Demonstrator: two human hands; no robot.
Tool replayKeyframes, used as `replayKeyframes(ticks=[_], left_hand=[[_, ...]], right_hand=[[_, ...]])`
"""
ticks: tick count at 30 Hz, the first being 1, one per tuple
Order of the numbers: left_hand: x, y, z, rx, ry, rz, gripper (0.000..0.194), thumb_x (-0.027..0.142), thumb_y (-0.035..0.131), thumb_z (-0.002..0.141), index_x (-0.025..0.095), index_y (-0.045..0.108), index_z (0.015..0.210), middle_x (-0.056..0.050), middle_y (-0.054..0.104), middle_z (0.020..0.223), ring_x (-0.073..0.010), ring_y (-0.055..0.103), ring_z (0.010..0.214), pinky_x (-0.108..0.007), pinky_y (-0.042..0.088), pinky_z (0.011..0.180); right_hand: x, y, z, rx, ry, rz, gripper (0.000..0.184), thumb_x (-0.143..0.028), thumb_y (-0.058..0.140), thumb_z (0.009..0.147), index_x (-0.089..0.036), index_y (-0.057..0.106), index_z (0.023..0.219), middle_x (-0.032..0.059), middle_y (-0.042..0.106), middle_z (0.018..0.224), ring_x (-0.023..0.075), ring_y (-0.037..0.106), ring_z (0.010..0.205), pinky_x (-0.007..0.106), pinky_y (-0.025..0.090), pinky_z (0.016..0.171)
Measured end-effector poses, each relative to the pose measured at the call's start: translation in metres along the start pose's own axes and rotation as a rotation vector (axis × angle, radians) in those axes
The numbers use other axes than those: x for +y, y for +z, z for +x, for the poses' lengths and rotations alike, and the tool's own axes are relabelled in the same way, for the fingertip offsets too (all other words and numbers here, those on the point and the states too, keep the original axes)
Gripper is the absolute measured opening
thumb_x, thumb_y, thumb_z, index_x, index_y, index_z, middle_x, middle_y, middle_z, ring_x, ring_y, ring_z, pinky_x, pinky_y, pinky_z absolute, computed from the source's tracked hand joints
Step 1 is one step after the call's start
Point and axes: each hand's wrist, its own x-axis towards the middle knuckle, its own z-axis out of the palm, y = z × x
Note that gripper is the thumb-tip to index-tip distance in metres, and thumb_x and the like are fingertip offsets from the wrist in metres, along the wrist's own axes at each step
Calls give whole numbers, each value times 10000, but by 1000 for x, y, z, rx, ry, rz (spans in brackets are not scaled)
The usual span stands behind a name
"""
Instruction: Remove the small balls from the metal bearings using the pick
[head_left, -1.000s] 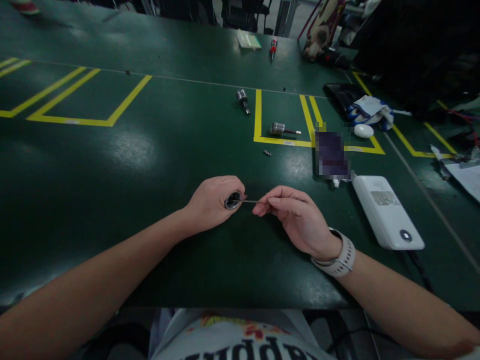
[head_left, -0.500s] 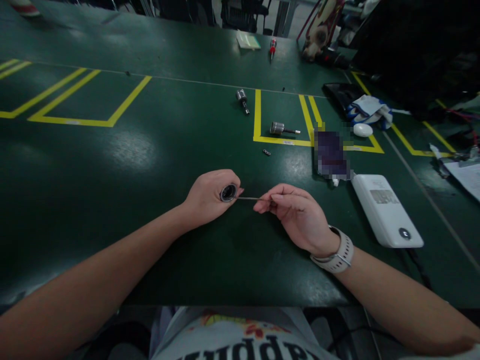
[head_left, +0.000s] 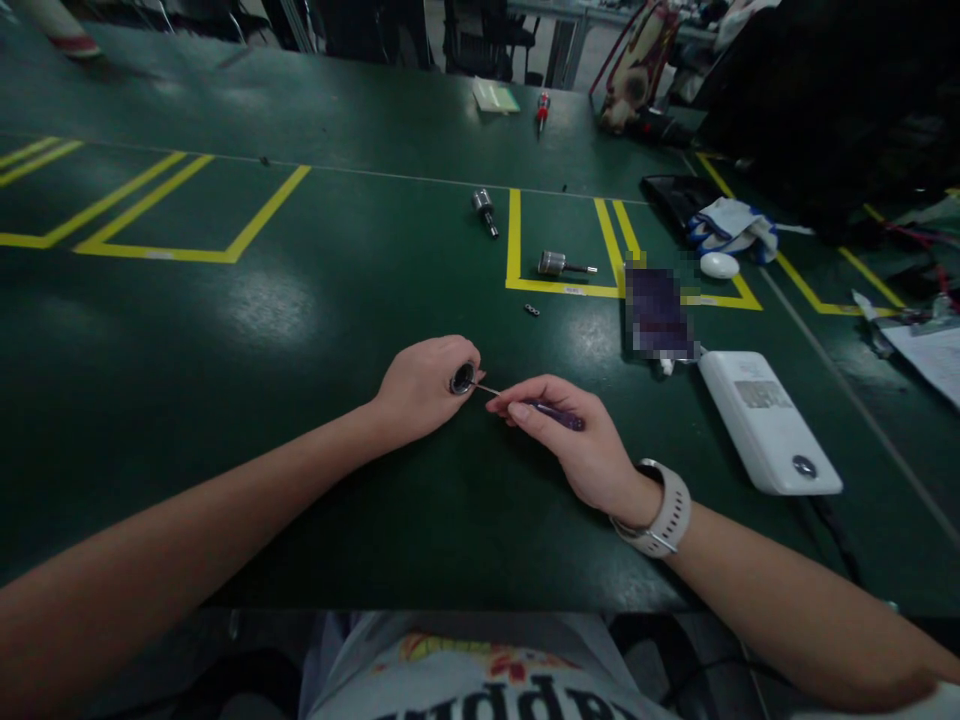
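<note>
My left hand (head_left: pixel 425 388) is closed around a hollow metal cylinder (head_left: pixel 462 378), its round open end turned toward me and the rest hidden in the fist. In my right hand (head_left: pixel 574 440) is a thin screwdriver (head_left: pixel 556 412) with a dark purple handle, pinched between thumb and fingers. Its slim shaft reaches left to the cylinder's mouth; whether the tip touches the inside, I cannot tell. Beyond the hands lie two metal cylinders with narrow shafts, one upper (head_left: pixel 484 210) and one lower (head_left: pixel 564 264), and a small dark metal piece (head_left: pixel 532 310).
To the right are a white power bank (head_left: pixel 769 420), a pixelated phone (head_left: pixel 660 310), a white oval object (head_left: pixel 719 265) and gloves (head_left: pixel 735 228). A red screwdriver (head_left: pixel 542 110) and a paper pad (head_left: pixel 495 96) lie at the far edge. Yellow tape (head_left: pixel 514 240) marks the green table.
My right hand has turned and shifted slightly left, so the screwdriver's handle now shows and its shaft slopes up toward the cylinder. The cylinder's mouth has tilted a little in my left hand.
</note>
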Motion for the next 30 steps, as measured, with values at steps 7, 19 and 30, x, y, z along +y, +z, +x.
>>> replayKeyframes(ticks=[7,19,30], left_hand=[[-5,1,-4,23,141,-81,139,233,510,834,148,548,730,-19,574,710,-126,524,624,-248,383,571],[-5,-1,-6,165,217,-217,205,223,543,828,161,481,643,7,538,662,-94,511,595,-215,384,556],[-13,-6,-4,-6,212,74,114,121,462,788,147,552,723,-37,581,714,-156,538,670,-272,397,605]], right_hand=[[-2,0,3,-56,107,302,92,-225,621,818,-180,684,869,42,721,888,154,647,855,321,497,818],[-1,0,7,-145,248,588,98,-202,592,837,-173,657,904,51,715,949,129,650,868,280,500,801],[-4,-1,4,-58,182,441,65,-187,614,812,-164,674,822,48,726,856,134,651,794,282,499,762]])
